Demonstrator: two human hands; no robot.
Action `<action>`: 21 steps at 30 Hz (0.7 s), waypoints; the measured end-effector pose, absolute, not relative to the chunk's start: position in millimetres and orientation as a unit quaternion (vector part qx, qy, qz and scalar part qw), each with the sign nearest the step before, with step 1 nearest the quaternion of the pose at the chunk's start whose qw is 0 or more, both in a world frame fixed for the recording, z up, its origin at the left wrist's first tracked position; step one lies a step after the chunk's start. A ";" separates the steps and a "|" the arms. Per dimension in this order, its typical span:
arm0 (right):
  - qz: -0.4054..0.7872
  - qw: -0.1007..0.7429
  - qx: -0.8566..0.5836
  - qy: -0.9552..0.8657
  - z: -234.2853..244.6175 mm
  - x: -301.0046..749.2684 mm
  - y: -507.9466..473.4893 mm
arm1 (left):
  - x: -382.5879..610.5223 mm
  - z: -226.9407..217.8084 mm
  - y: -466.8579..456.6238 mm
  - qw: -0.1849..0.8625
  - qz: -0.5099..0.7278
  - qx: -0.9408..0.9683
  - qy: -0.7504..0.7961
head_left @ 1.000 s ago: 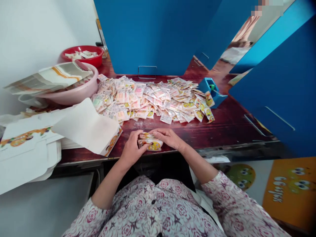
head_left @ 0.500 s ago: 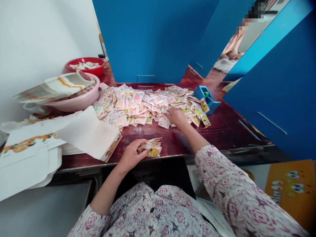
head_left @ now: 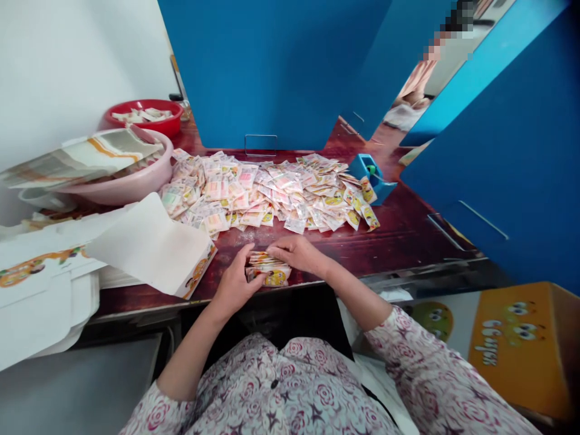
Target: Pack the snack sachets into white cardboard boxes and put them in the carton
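My left hand (head_left: 236, 279) is closed around the left end of a row of small printed packets (head_left: 275, 278), standing on edge near the table's front. Over the right end of that row, my right hand (head_left: 296, 252) has its fingers pinched together at the packets' top edges. A packet appears to be in that pinch, though the fingertips partly cover it. Behind both hands spreads a large heap of loose packets (head_left: 254, 187), pale with pink, yellow and green print. Beside my left hand stands a white printed carton (head_left: 197, 272) with its lid flap raised.
Flattened white cartons (head_left: 40, 302) are stacked at left. Behind them are a pink basin (head_left: 158, 172) with a cloth over it and a red basin (head_left: 174, 124). A blue tape dispenser (head_left: 385, 192) borders the heap. Blue panels (head_left: 281, 66) rise behind. An orange carton (head_left: 512, 350) stands lower right.
My right hand has come back from the heap to the row of packets beside my left hand. My left hand has stayed on the row. The view has shifted slightly.
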State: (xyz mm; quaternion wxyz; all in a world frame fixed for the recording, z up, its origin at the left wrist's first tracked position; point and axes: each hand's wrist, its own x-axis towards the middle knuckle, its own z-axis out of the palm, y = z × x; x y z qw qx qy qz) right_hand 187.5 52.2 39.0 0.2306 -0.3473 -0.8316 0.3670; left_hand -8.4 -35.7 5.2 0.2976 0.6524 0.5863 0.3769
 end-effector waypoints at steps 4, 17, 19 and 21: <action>0.396 0.231 -0.331 -0.825 37.7 184.1 41.1 | -9.3 3.2 -30.9 0.276 0.404 0.672 0.556; 0.014 0.289 -0.733 -0.615 57.5 320.0 173.9 | -11.6 4.6 -31.1 0.309 0.357 0.689 0.550; 0.045 0.237 -0.767 -0.595 55.9 323.9 178.6 | -11.1 6.7 -32.0 0.309 0.355 0.685 0.555; 0.050 0.231 -0.777 -0.584 53.0 320.4 174.4 | -10.4 10.0 -33.2 0.311 0.350 0.684 0.560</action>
